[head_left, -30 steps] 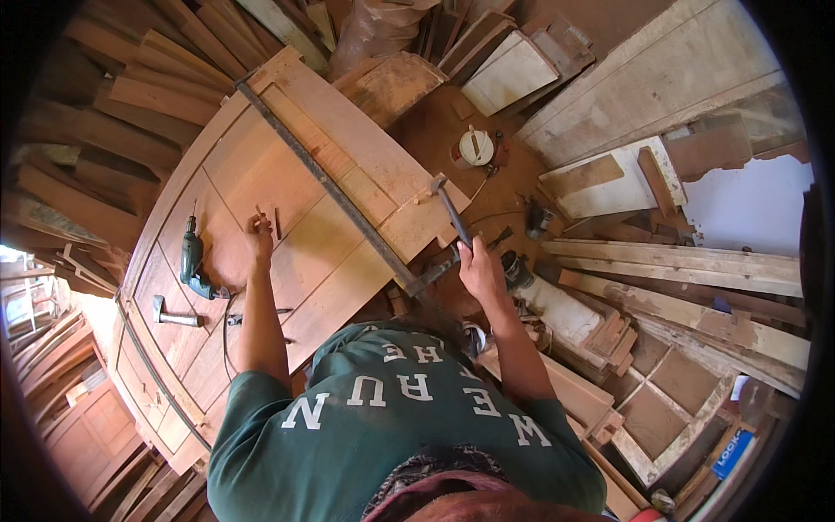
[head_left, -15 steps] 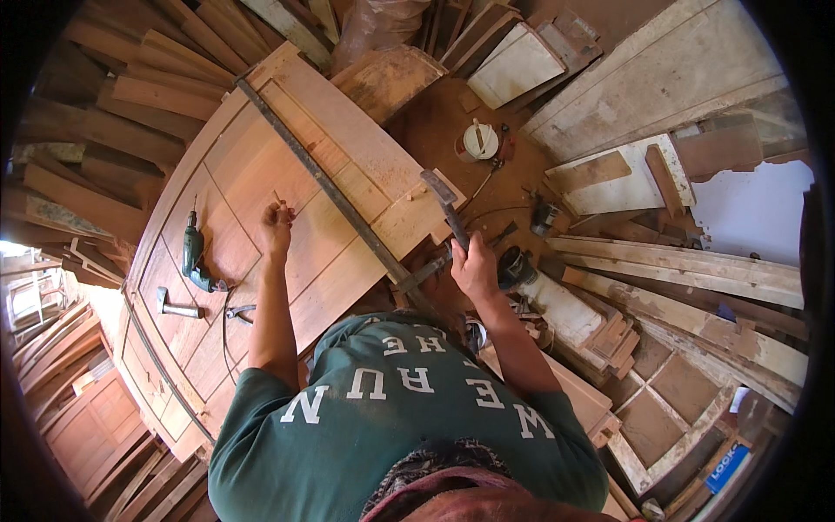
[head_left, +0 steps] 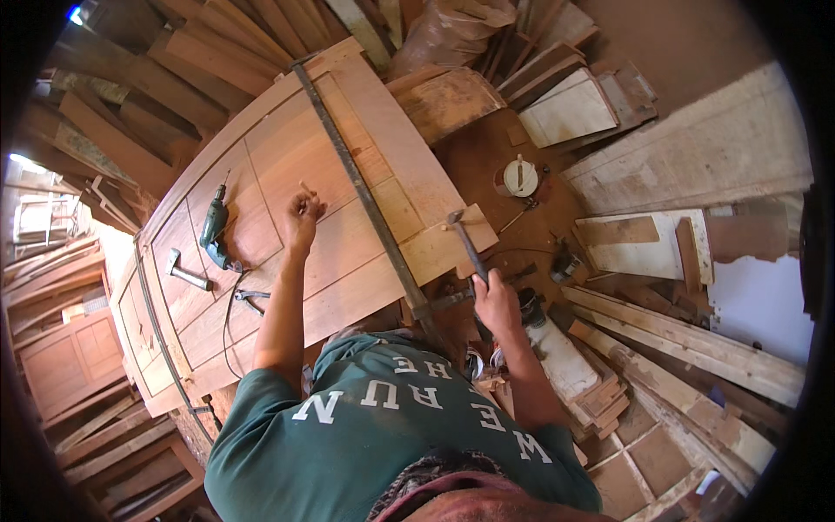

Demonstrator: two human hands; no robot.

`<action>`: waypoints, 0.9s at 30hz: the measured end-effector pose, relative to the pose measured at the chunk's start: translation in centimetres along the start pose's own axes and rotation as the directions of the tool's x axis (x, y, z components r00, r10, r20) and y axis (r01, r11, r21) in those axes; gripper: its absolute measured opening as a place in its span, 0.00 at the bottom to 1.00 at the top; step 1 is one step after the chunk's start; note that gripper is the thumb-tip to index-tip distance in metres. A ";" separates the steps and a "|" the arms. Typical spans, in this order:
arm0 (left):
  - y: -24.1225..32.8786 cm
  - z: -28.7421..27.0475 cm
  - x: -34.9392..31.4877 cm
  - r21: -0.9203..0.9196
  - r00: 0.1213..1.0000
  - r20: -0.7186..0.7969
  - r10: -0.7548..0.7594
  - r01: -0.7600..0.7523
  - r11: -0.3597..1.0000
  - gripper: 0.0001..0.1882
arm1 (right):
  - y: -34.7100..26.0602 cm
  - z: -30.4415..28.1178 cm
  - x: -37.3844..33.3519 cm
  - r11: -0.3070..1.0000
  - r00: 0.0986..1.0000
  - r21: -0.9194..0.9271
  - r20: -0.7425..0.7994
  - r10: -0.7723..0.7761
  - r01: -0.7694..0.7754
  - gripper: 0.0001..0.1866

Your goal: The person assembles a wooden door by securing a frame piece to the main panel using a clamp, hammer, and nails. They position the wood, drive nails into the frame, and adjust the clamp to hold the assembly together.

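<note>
Dark-handled metal hammer [head_left: 472,250] in my right hand [head_left: 497,302]

My fingers clamp its handle; its head is over the right corner of the large brown wooden panel [head_left: 287,139]. My left hand [head_left: 303,216], fingers together, pinches a small pale wooden stick [head_left: 304,186] above the panel's middle.

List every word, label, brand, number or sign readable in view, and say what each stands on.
Green shirt: large white block letters, clear enough to read; I won't copy the wording.
Green drill: any marking is too small to read.
Hammer in the right hand: no readable marking.
Nothing else can be read.
</note>
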State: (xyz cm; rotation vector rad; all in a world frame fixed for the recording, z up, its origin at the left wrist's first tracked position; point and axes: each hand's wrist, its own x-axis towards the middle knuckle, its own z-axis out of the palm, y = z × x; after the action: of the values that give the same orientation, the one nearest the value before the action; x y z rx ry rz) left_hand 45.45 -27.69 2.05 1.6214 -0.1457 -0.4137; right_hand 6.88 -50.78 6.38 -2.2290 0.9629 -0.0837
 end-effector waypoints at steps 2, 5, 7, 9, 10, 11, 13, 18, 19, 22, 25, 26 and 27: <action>0.7 0.3 2.5 -0.043 1.000 -0.022 -0.021 0.020 0.999 0.09 | -1.3 -0.4 1.0 0.999 1.000 0.042 -0.008 0.003 -0.003 0.17; 0.6 0.6 10.2 0.071 0.995 -0.026 0.093 -0.091 0.993 0.06 | -4.5 -0.8 3.6 0.995 1.000 0.101 -0.022 0.011 -0.009 0.18; -0.1 0.7 16.8 0.293 0.966 -0.018 0.256 -0.240 0.926 0.05 | -6.1 -0.5 5.8 0.991 1.000 0.135 -0.023 -0.009 0.012 0.18; -1.2 1.6 23.4 0.193 0.907 -0.037 0.419 -0.405 0.894 0.06 | -8.7 -0.5 7.4 0.978 1.000 0.208 0.001 0.009 -0.009 0.17; -1.1 2.7 26.2 0.193 0.892 -0.030 0.452 -0.438 0.878 0.06 | -9.4 -0.2 8.2 0.975 0.999 0.222 0.013 0.030 -0.032 0.16; -0.6 3.6 28.9 0.193 0.875 -0.025 0.484 -0.471 0.861 0.07 | -9.9 0.4 9.1 0.971 0.998 0.235 0.026 0.049 -0.054 0.16; 0.6 5.2 33.7 0.251 0.903 -0.010 0.429 -0.413 0.875 0.06 | -10.3 1.8 10.8 0.943 0.987 0.296 0.095 0.126 -0.149 0.15; 3.6 9.6 40.4 0.444 0.908 -0.061 0.415 -0.347 0.826 0.07 | -13.2 3.2 15.7 0.956 0.983 0.244 0.129 0.133 -0.161 0.15; 3.5 9.8 41.8 0.419 0.916 -0.056 0.397 -0.339 0.842 0.08 | -13.4 3.6 16.7 0.955 0.975 0.232 0.162 0.150 -0.185 0.15; 2.1 9.7 45.8 0.445 0.944 -0.029 0.329 -0.283 0.850 0.10 | -14.1 4.2 19.3 0.973 0.982 0.184 0.149 0.113 -0.139 0.17; 0.5 9.5 47.8 0.490 0.945 0.024 0.326 -0.295 0.820 0.12 | -14.5 4.2 21.7 0.977 0.976 0.147 0.174 0.130 -0.156 0.18; 0.1 9.3 48.2 0.499 0.941 0.044 0.336 -0.312 0.808 0.12 | -14.8 4.0 22.7 0.978 0.972 0.128 0.187 0.142 -0.167 0.19; -0.3 9.3 48.4 0.488 0.942 0.042 0.332 -0.310 0.816 0.11 | -14.8 4.1 23.5 0.978 0.974 0.137 0.185 0.132 -0.158 0.19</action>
State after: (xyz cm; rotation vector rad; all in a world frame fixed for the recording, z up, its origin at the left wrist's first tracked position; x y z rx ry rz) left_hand 86.87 -52.68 -7.23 2.0582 -0.5199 -0.0724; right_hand 34.27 -56.86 7.79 -1.9848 0.9858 0.1016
